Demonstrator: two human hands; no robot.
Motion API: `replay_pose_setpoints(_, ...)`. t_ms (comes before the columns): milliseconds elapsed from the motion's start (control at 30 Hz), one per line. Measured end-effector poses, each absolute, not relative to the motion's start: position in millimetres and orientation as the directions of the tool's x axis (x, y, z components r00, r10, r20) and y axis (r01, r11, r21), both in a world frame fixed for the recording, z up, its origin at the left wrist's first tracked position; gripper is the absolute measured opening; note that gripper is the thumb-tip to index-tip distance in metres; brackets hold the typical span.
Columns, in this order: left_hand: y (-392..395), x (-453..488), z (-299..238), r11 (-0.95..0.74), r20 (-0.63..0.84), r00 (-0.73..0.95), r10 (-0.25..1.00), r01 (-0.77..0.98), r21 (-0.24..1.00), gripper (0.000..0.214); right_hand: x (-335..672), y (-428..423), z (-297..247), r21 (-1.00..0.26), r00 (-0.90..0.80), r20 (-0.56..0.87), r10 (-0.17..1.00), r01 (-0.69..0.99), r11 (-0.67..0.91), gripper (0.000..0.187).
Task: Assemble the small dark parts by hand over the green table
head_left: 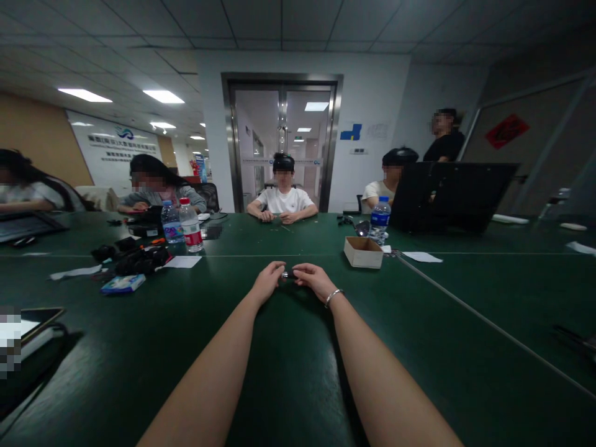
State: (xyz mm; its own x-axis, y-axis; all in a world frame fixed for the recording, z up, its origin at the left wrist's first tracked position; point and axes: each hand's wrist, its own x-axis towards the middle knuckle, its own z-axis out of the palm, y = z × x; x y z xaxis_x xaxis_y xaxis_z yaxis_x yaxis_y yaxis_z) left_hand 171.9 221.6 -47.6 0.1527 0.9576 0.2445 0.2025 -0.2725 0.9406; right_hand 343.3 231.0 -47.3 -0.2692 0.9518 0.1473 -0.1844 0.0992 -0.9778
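Note:
Both my arms reach out over the dark green table [288, 372]. Between my hands is a small dark object with a shiny silver end [288, 274], too small to name. My left hand [269, 280] pinches the silver end with thumb and fingertips. From the other side, my right hand [315, 280] grips the dark end; a silver bracelet [333, 298] circles that wrist. My fingers partly cover the object, which lies roughly level just above or on the tabletop; I cannot tell which.
Right of my hands stands an open cardboard box [363, 253], with a blue-labelled bottle [380, 220] behind it. On the left are two bottles, a red-capped one [190, 226] nearer, black gear [139, 257] and a blue packet [123, 284]. Black monitors [451, 195] stand right; several people sit around.

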Motion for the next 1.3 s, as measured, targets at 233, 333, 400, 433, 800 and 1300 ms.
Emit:
replay_pose_setpoints(233,221.7,170.9,-48.2,-0.284,0.253,0.166,0.953,0.201,0.938,0.04,342.9,228.9,-45.1,-0.98,-0.254,0.131,0.958,-0.179,0.086,0.02)
replay_pose_setpoints(333,221.0,171.1,-48.7,-0.302,0.273,0.168,0.947,0.183,0.936,0.043,343.3,228.3,-44.6,-0.979,-0.251,0.123,0.96,-0.187,0.077,0.02)
replay_pose_setpoints(400,220.5,171.4,-48.7,-0.297,0.26,0.196,0.946,0.195,0.935,0.043,343.4,228.6,-45.0,-0.979,-0.25,0.126,0.96,-0.19,0.079,0.02)
replay_pose_setpoints(433,220.4,171.5,-48.5,-0.293,0.253,0.204,0.946,0.199,0.935,0.041,343.3,229.0,-45.4,-0.978,-0.247,0.13,0.96,-0.19,0.083,0.02)
replay_pose_setpoints(800,222.6,171.9,-48.5,-0.31,0.28,0.172,0.944,0.18,0.934,0.035,342.5,229.3,-45.1,-0.979,-0.237,0.123,0.964,-0.191,0.078,0.017)
replay_pose_setpoints(1300,221.6,172.0,-47.3,-0.321,0.297,0.161,0.941,0.153,0.934,0.035,343.5,229.0,-45.0,-0.977,-0.245,0.123,0.962,-0.199,0.074,0.019)
